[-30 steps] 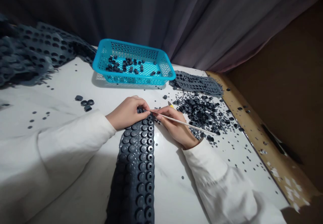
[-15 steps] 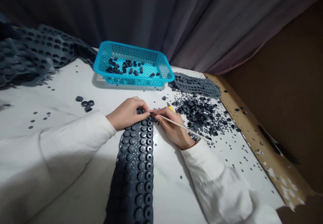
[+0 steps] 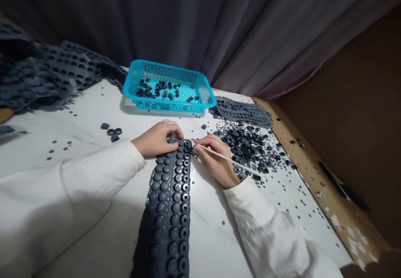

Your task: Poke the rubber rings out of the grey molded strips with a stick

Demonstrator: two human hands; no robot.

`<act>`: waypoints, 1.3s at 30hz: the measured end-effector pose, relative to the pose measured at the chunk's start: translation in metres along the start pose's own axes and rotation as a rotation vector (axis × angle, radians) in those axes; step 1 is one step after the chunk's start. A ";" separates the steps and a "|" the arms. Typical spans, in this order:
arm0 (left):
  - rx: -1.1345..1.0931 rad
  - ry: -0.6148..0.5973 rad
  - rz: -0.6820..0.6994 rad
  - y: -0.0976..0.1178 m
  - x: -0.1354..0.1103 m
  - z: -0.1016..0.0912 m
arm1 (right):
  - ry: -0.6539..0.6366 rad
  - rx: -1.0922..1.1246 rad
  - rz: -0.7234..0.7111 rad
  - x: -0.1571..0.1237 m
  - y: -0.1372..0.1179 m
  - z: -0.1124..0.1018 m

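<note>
A long dark rubber sheet covered in rows of round raised caps runs away from me across the white table. My left hand grips its far end, thumb on top of the caps and fingers curled over the edge. Some caps in the right-hand row show a hole in the middle. Just right of that far corner, my right hand pinches a thin white stick near its tip. The tip is apart from the sheet by a small gap. Small dark discs lie beneath the right fingertips.
Beyond my hands stands a blue plastic basket with several dark rubber pieces in it. A heap of loose black pieces spreads at right, before a perforated strip. Perforated sheets are piled at far left. Loose caps lie nearer.
My right hand has drawn the stick slightly right, off the sheet's far corner, which now shows. The left thumb has shifted left on the sheet. The view has moved a little.
</note>
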State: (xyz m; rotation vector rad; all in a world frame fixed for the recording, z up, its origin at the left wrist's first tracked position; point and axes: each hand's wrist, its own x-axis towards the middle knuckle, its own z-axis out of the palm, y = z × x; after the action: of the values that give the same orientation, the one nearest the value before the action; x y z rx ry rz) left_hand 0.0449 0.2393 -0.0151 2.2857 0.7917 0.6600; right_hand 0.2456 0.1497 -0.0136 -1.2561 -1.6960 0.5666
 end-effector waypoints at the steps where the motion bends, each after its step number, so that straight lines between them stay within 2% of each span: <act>1: 0.010 0.000 0.016 -0.001 0.000 0.000 | -0.040 -0.018 -0.025 0.000 0.000 0.000; 5: 0.001 -0.015 0.047 0.000 0.001 -0.001 | -0.151 0.019 -0.094 -0.001 0.000 0.003; 14: -0.009 -0.040 0.066 0.000 0.001 -0.001 | -0.161 0.050 -0.079 0.001 0.002 0.006; 19: -0.015 -0.032 0.063 -0.002 0.001 0.000 | -0.156 -0.059 -0.195 0.002 0.008 0.007; 26: -0.032 -0.034 0.075 -0.003 0.002 -0.001 | -0.221 -0.235 -0.360 0.005 0.010 0.004; 32: -0.052 -0.018 0.071 -0.002 0.001 0.000 | -0.330 -0.371 -0.409 0.008 0.012 0.004; 39: -0.047 -0.021 0.082 -0.002 0.002 0.000 | -0.339 -0.490 -0.475 0.009 0.012 0.006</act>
State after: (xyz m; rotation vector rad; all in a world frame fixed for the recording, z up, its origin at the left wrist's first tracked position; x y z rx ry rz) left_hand 0.0457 0.2417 -0.0162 2.2883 0.6681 0.6829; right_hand 0.2459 0.1637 -0.0227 -1.0536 -2.4273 0.0728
